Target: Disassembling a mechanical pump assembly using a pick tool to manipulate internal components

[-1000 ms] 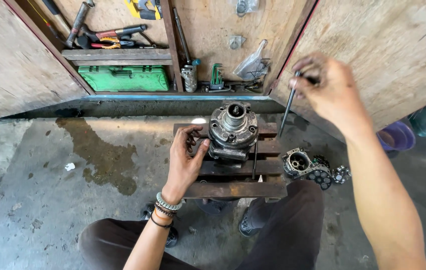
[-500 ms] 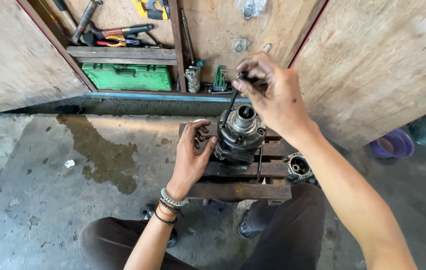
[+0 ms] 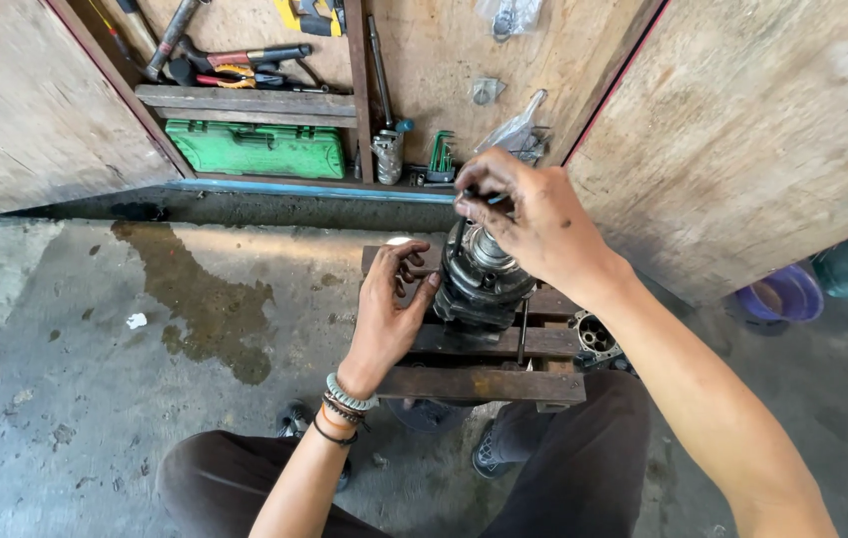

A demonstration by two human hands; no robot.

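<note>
Two hands on one dark, greasy round pump-like unit (image 3: 479,284) that sits upright on a low slatted wooden stand (image 3: 484,384) on the concrete floor. The left hand (image 3: 389,314) cups its side, loosely open, while the right hand (image 3: 533,219) is pinched around a thin dark tool (image 3: 479,196) at its shiny top. One green case (image 3: 254,149) on the shelf behind.

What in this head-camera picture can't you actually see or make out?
- Top of the pump: covered by the right hand.
- Thin tool in that hand: only a short bit shows between the fingers.
- Second part: partly behind the right forearm.
- Hammer on the rack: cut off by the top edge.
</note>
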